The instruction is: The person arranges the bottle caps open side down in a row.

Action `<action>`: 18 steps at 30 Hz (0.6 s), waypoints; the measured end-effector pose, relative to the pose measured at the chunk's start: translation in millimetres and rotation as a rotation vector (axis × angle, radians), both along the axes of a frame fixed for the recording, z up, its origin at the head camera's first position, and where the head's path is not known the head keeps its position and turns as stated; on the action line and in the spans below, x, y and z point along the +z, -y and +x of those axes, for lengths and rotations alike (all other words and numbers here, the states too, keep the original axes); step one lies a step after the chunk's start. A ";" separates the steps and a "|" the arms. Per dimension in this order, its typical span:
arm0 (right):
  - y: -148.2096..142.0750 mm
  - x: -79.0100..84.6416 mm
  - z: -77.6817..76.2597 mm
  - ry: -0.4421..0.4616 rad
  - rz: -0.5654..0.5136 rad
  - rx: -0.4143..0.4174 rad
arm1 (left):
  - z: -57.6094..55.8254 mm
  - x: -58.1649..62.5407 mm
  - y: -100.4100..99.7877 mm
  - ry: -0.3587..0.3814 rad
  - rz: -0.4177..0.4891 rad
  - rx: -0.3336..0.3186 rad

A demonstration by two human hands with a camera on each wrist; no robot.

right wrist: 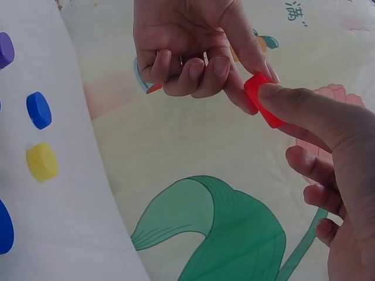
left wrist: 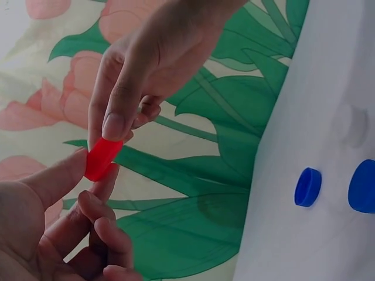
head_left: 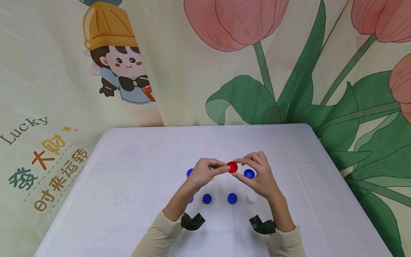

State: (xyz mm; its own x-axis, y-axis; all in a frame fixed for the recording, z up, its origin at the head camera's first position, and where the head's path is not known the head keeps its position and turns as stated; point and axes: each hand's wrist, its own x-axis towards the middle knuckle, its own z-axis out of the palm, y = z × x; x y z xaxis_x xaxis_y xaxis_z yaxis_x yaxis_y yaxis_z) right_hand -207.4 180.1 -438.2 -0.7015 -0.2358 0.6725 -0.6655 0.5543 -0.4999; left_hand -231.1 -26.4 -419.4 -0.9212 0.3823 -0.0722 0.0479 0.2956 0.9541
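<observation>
A red bottle cap (head_left: 232,167) is held up above the table between both hands, its hollow side showing in the head view. My left hand (head_left: 203,173) pinches its left edge between thumb and index finger. From the other side, my right hand (head_left: 260,175) grips the cap by its rim with thumb and index finger. In the right wrist view the right thumb lies across the red cap (right wrist: 266,100). Below the right hand, a blue cap (head_left: 249,174) lies hollow side up. A yellow cap (right wrist: 42,162) is mostly hidden behind the left hand in the head view.
On the white-covered table (head_left: 144,150) lie more caps: a blue one (head_left: 207,198), another blue one (head_left: 232,198), a white one (head_left: 252,198), a partly covered purple one (head_left: 191,199) and a blue one (head_left: 190,172) by the left hand. A printed curtain (head_left: 179,89) hangs behind.
</observation>
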 end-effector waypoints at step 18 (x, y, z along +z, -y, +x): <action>1.3 -16.2 -2.2 0.310 -0.102 0.015 | 2.7 -7.0 2.3 -0.655 -0.090 0.048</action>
State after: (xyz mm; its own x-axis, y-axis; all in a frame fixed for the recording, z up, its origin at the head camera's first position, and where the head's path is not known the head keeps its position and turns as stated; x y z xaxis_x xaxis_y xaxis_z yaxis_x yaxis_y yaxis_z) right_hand -209.6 178.8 -454.4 -0.8736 -0.1905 0.4478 -0.4806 0.4821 -0.7325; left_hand -228.4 -28.6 -426.4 -0.8015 0.3582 0.4788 0.5943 0.3893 0.7037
